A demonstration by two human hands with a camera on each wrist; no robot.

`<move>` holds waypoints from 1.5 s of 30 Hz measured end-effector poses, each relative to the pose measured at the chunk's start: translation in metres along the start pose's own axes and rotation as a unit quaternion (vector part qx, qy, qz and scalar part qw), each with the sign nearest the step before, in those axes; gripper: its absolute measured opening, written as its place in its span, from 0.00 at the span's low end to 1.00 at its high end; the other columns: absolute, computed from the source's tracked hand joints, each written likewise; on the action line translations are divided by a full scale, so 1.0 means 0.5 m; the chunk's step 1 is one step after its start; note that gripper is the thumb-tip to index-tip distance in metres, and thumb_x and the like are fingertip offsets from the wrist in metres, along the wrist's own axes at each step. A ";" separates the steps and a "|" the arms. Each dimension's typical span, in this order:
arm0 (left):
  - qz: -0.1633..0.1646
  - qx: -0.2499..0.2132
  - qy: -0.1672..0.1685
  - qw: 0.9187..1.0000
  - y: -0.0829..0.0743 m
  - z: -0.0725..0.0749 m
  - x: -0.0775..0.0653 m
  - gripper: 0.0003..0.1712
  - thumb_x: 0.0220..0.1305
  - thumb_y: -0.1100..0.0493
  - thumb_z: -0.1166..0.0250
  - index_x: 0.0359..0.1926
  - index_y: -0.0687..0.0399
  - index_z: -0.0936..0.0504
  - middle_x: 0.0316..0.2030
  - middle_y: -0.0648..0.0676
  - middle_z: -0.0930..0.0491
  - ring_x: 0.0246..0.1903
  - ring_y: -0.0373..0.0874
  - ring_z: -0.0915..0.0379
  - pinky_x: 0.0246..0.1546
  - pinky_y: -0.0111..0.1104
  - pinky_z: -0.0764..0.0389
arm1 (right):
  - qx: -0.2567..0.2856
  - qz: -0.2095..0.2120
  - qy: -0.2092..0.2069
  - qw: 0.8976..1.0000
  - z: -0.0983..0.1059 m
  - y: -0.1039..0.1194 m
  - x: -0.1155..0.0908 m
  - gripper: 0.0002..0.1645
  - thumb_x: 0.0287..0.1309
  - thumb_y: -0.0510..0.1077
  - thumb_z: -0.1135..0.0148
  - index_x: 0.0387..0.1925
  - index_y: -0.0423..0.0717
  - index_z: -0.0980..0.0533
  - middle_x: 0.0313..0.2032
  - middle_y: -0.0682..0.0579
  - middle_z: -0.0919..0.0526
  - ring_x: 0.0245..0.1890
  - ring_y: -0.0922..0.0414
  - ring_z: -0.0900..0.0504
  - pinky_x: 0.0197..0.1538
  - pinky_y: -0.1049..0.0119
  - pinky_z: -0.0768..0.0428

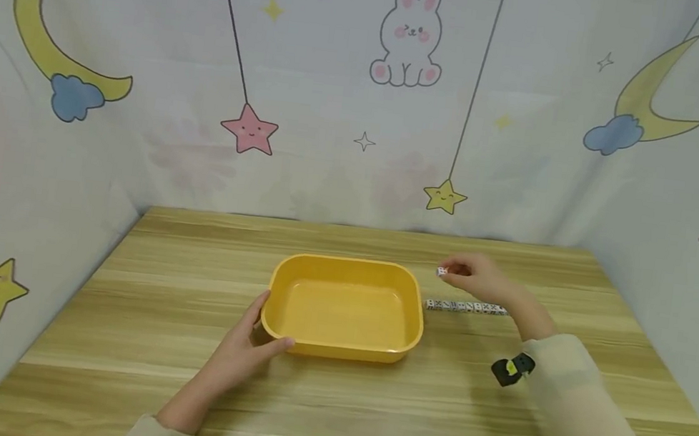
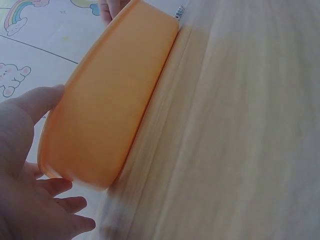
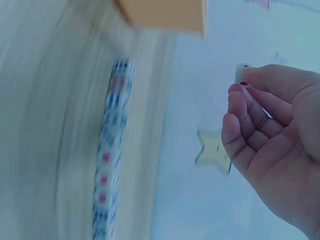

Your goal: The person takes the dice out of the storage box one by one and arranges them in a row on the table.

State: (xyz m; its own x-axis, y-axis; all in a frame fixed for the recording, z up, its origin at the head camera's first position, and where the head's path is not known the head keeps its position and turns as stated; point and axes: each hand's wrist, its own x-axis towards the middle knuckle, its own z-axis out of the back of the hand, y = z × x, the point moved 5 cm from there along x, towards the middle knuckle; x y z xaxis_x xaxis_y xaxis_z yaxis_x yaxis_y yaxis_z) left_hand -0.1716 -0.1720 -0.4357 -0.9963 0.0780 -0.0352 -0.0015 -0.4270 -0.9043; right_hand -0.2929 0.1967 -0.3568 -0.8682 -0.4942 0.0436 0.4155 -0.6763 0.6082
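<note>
A yellow plastic basin (image 1: pixel 339 352) with rounded corners stands on the wooden table. My left hand (image 1: pixel 238 356) holds its near left corner, the thumb at the front rim and the fingers (image 2: pixel 62 186) around the side. Above the table, right of the basin, my right hand (image 1: pixel 479 277) pinches a white die (image 1: pixel 442 272) between thumb and fingertips; a red pip shows on this die (image 3: pixel 243 75) in the right wrist view. Below that hand, a straight row of dice (image 1: pixel 467 307) runs rightward from beside the basin's right wall, its far end partly behind the right wrist.
The wood-grain table (image 1: pixel 327 417) reaches back to a pale curtain (image 1: pixel 337 101) printed with stars, moons and a rabbit. More of this cloth hangs on the left and right sides. A black strap with a device (image 1: pixel 512 370) sits on the right wrist.
</note>
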 end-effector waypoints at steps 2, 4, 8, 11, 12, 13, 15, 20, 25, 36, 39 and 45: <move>0.001 0.000 -0.001 1.000 -0.002 0.001 -0.001 0.58 0.55 0.44 0.28 0.76 0.48 0.55 0.73 0.60 0.47 0.73 0.57 0.56 0.69 0.58 0.55 | -0.001 -0.021 -0.015 1.000 0.022 -0.033 -0.024 0.18 0.65 0.41 0.42 0.50 0.30 0.23 0.37 0.45 0.18 0.36 0.56 0.23 0.39 0.63 0.22; 0.002 0.002 0.000 1.000 -0.004 0.002 -0.002 0.58 0.55 0.45 0.28 0.76 0.48 0.55 0.73 0.60 0.48 0.73 0.58 0.56 0.69 0.58 0.55 | 0.001 -0.040 -0.026 0.999 0.041 -0.065 -0.049 0.19 0.65 0.41 0.42 0.51 0.29 0.24 0.38 0.44 0.19 0.36 0.56 0.22 0.38 0.62 0.21; 0.006 0.004 0.001 1.000 -0.005 0.001 -0.003 0.57 0.56 0.45 0.29 0.76 0.49 0.55 0.73 0.61 0.49 0.73 0.57 0.57 0.69 0.58 0.55 | 0.003 -0.066 -0.037 0.997 0.070 -0.118 -0.097 0.22 0.67 0.41 0.44 0.53 0.26 0.27 0.38 0.40 0.19 0.37 0.50 0.20 0.39 0.56 0.19; 0.010 0.004 0.004 1.000 -0.004 0.000 -0.003 0.57 0.56 0.44 0.29 0.76 0.48 0.55 0.74 0.60 0.49 0.73 0.57 0.57 0.69 0.58 0.55 | -0.003 -0.090 -0.037 0.995 0.084 -0.151 -0.127 0.24 0.69 0.43 0.46 0.56 0.26 0.28 0.40 0.38 0.19 0.38 0.47 0.20 0.40 0.53 0.19; 0.009 0.003 0.004 1.000 -0.004 0.000 -0.003 0.57 0.56 0.44 0.29 0.76 0.48 0.55 0.74 0.60 0.49 0.73 0.57 0.57 0.69 0.58 0.55 | -0.009 -0.098 -0.036 0.994 0.088 -0.161 -0.134 0.25 0.69 0.44 0.46 0.57 0.26 0.29 0.41 0.38 0.19 0.38 0.47 0.20 0.40 0.54 0.19; 0.008 0.004 0.004 1.000 -0.004 0.000 -0.002 0.57 0.56 0.44 0.29 0.76 0.48 0.56 0.74 0.60 0.49 0.73 0.57 0.57 0.69 0.58 0.55 | -0.015 -0.106 -0.037 0.994 0.091 -0.170 -0.141 0.25 0.69 0.45 0.46 0.57 0.26 0.29 0.41 0.38 0.19 0.38 0.47 0.20 0.39 0.55 0.20; 0.007 0.004 0.005 1.000 -0.004 -0.001 0.000 0.58 0.56 0.43 0.29 0.76 0.48 0.56 0.74 0.60 0.49 0.73 0.57 0.58 0.69 0.58 0.55 | -0.027 -0.119 -0.038 0.992 0.098 -0.185 -0.152 0.26 0.70 0.46 0.47 0.57 0.26 0.29 0.41 0.38 0.19 0.36 0.49 0.20 0.37 0.58 0.21; -0.005 -0.009 0.010 1.000 -0.003 0.000 0.001 0.57 0.57 0.44 0.30 0.76 0.49 0.57 0.74 0.59 0.50 0.73 0.56 0.58 0.69 0.57 0.55 | -0.049 -0.126 -0.038 0.990 0.100 -0.218 -0.163 0.24 0.68 0.44 0.45 0.54 0.24 0.28 0.36 0.40 0.18 0.32 0.53 0.21 0.32 0.62 0.23; -0.016 -0.015 0.010 1.000 -0.003 -0.001 0.001 0.56 0.57 0.46 0.30 0.76 0.50 0.56 0.74 0.59 0.50 0.73 0.56 0.57 0.69 0.57 0.55 | -0.064 -0.132 -0.032 0.989 0.089 -0.244 -0.168 0.21 0.64 0.40 0.43 0.51 0.24 0.26 0.34 0.42 0.19 0.32 0.56 0.23 0.32 0.63 0.24; -0.018 -0.015 0.008 1.000 -0.001 -0.001 0.001 0.57 0.57 0.46 0.29 0.76 0.50 0.56 0.74 0.59 0.49 0.73 0.56 0.57 0.69 0.58 0.55 | -0.091 -0.123 -0.032 0.988 0.073 -0.264 -0.166 0.18 0.61 0.40 0.41 0.46 0.27 0.23 0.34 0.41 0.18 0.35 0.52 0.22 0.36 0.60 0.24; -0.021 -0.013 0.007 1.000 0.000 -0.001 0.001 0.57 0.57 0.46 0.29 0.76 0.51 0.55 0.74 0.59 0.49 0.73 0.56 0.56 0.69 0.58 0.54 | -0.089 -0.122 -0.029 0.988 0.069 -0.267 -0.163 0.18 0.61 0.40 0.41 0.47 0.28 0.23 0.33 0.42 0.18 0.34 0.54 0.22 0.35 0.61 0.24; -0.020 -0.007 0.006 1.000 -0.002 0.000 0.001 0.57 0.57 0.46 0.29 0.76 0.52 0.56 0.74 0.59 0.49 0.73 0.57 0.56 0.69 0.58 0.54 | -0.083 -0.127 -0.017 0.988 0.062 -0.268 -0.160 0.17 0.61 0.39 0.40 0.47 0.28 0.23 0.32 0.44 0.19 0.32 0.57 0.24 0.34 0.63 0.25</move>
State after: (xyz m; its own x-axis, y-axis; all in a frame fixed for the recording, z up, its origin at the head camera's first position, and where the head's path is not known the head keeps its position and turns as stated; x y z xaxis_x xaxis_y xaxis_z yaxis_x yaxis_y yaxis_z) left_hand -0.1720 -0.1714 -0.4349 -0.9943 0.1061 -0.0031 -0.0410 -0.4113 -0.9106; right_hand -0.2877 0.3438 -0.4172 -0.9574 -0.2811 -0.0656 0.2202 -0.8581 0.4638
